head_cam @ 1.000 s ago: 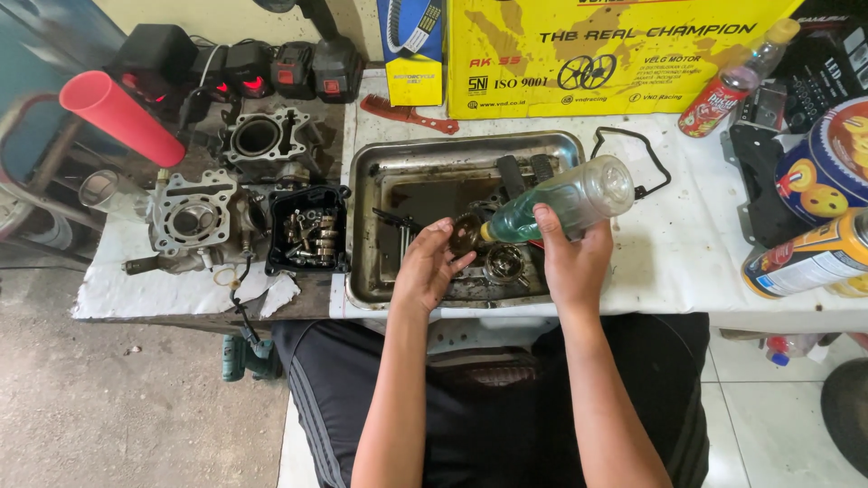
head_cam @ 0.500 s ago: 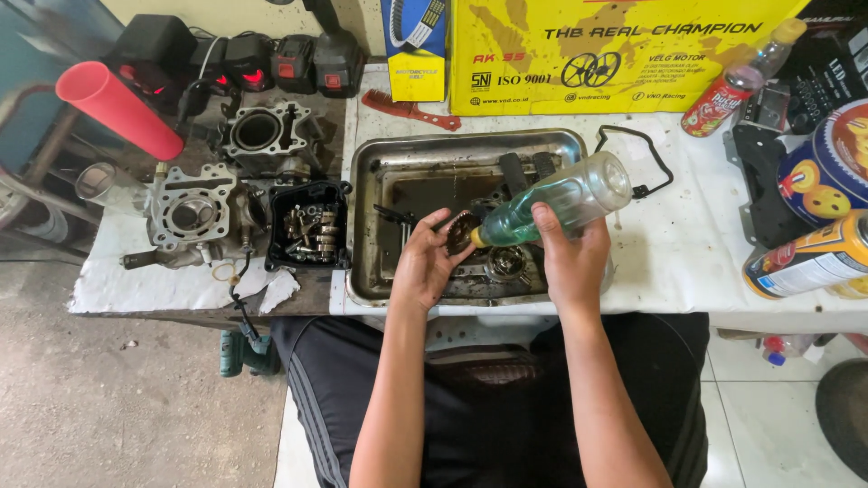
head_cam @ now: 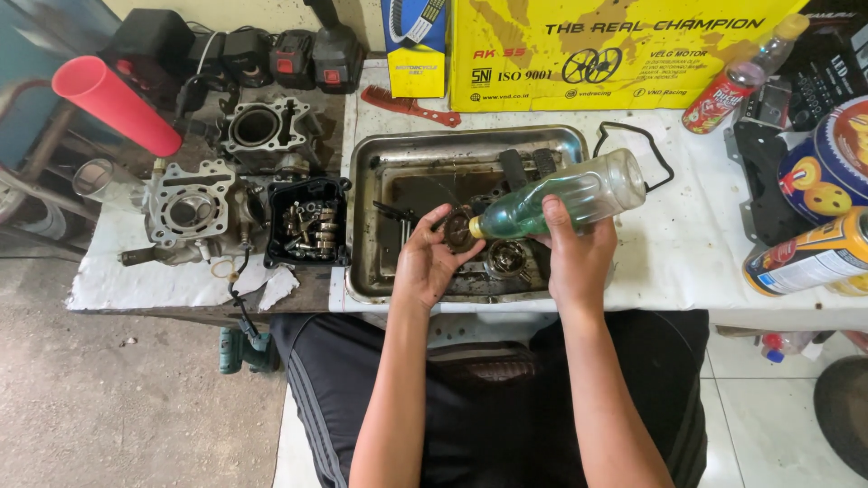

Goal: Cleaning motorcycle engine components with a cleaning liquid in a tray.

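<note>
A: Head view. What's in the hands?

B: Right hand (head_cam: 577, 258) is wrapped around a clear plastic bottle (head_cam: 565, 201), fingers closed on its body. The bottle is tipped nearly flat, neck pointing left, with greenish liquid inside.

A: Left?

B: Left hand (head_cam: 425, 262) holds a small round metal part (head_cam: 458, 229), fingers curled under it, thumb up beside it. The grip is partly open. The bottle neck sits right at that part, touching or just off it; I can't tell which.

A: Where is this happening?

B: Over a dirty steel tray (head_cam: 371, 172) at the front of the bench. Both hands are above its near half. Another round part (head_cam: 507, 258) lies in the tray between the hands.

A: Surroundings?

B: Left of the tray is a black box of small hardware (head_cam: 307, 226), then a cylinder head (head_cam: 190, 210), with a cylinder block (head_cam: 262, 131) behind it. A red tube (head_cam: 117, 104) is at far left. A yellow carton (head_cam: 597, 54) stands behind the tray and a red comb (head_cam: 407, 107) lies just in front of the carton. Spray cans (head_cam: 805, 258) are at right.
</note>
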